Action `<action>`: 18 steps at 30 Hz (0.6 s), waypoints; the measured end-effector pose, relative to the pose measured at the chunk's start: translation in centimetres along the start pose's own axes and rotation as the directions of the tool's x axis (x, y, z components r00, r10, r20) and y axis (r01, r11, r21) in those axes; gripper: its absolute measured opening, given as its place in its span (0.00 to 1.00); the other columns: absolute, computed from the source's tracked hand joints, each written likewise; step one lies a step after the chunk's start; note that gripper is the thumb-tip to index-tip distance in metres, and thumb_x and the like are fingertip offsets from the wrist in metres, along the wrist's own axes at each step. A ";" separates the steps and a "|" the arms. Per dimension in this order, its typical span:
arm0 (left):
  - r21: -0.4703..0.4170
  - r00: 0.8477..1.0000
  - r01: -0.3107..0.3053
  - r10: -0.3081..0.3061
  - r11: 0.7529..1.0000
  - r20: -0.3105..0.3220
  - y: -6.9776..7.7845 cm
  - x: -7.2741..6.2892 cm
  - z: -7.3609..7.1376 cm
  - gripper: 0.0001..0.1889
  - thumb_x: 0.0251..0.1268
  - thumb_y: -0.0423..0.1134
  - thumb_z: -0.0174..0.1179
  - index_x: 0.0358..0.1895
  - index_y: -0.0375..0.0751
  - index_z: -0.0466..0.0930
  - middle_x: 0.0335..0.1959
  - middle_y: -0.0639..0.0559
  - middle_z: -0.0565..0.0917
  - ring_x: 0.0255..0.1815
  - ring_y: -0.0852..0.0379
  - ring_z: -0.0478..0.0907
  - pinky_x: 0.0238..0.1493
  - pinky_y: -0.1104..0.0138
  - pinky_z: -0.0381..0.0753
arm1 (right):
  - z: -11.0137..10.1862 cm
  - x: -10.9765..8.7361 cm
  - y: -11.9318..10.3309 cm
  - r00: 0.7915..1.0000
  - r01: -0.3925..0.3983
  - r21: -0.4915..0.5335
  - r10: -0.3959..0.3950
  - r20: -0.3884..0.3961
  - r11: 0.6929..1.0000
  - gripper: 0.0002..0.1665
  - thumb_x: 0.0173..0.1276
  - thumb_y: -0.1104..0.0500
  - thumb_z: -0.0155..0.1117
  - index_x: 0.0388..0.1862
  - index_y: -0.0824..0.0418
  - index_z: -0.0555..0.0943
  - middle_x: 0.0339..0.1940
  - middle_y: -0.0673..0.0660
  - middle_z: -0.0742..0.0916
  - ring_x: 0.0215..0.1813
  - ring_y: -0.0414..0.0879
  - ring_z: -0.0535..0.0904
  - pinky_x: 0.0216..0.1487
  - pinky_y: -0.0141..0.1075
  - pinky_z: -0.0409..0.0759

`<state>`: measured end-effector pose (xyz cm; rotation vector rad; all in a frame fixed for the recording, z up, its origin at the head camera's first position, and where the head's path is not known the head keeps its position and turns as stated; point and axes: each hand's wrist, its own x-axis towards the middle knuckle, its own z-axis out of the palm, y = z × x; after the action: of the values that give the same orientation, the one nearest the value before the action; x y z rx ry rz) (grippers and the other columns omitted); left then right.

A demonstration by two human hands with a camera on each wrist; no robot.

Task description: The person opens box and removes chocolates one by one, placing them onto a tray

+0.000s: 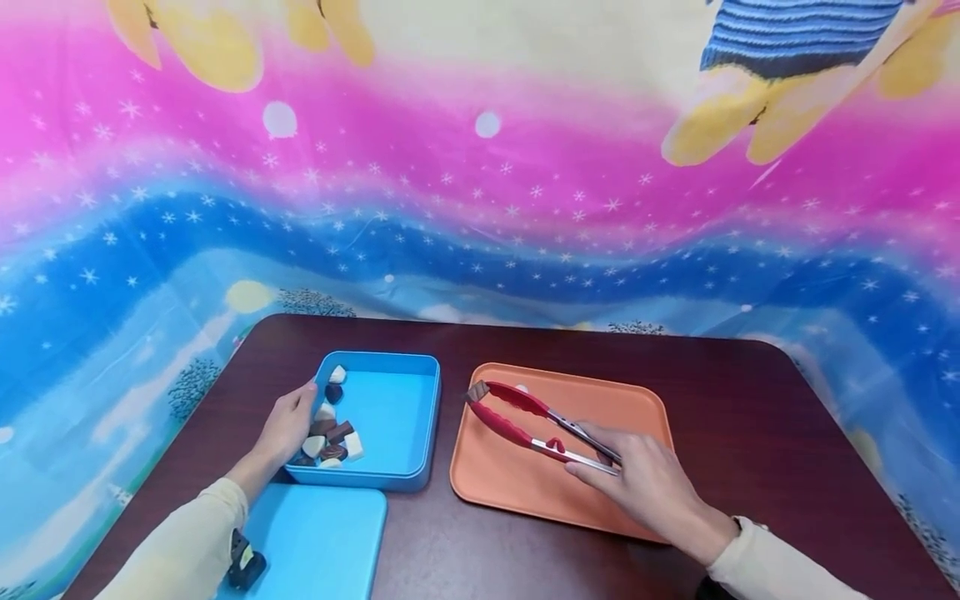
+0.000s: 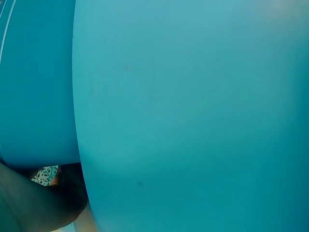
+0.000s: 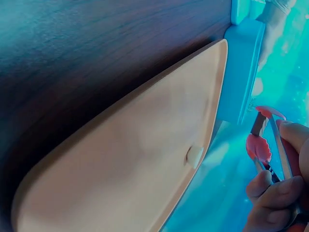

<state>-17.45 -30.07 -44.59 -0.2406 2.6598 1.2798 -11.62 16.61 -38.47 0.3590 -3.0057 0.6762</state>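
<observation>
In the head view my right hand (image 1: pixel 648 479) grips red-and-silver tongs (image 1: pixel 573 432) over the left part of the orange tray (image 1: pixel 555 500). Between the red tips is a brown chocolate-like piece (image 1: pixel 478 389), held above the tray's left edge. My left hand (image 1: pixel 288 425) holds the left wall of the open blue box (image 1: pixel 433 433); some of its fingers are hidden. White and brown chocolate-like pieces (image 1: pixel 339 432) lie along that box's left side. A white piece (image 3: pixel 194 157) sits on the tray near its far rim.
A flat blue lid (image 1: pixel 330 533) lies in front of the box, partly under the left forearm. Both containers stand on a dark brown table (image 1: pixel 720 417). Behind it hangs a colourful patterned cloth (image 1: pixel 450 225). Blue plastic (image 2: pixel 193 106) fills most of the left wrist view.
</observation>
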 end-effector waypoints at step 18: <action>-0.006 1.000 -0.018 0.018 1.000 0.007 -0.1 -0.1 0.0 0.38 0.83 0.59 0.22 0.81 0.33 0.42 0.81 0.29 0.50 0.81 0.27 0.46 0.78 0.34 0.53 | -0.9 -2.0 2.1 0.999 -0.021 -0.064 0.018 -0.044 0.998 0.33 0.58 0.36 0.75 0.63 0.43 0.83 0.15 0.38 0.72 0.22 0.34 0.64 0.25 0.31 0.63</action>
<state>-17.36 -30.11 -44.69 -0.2132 2.6587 1.2913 -10.15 19.27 -38.71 0.3084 -2.9855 0.5794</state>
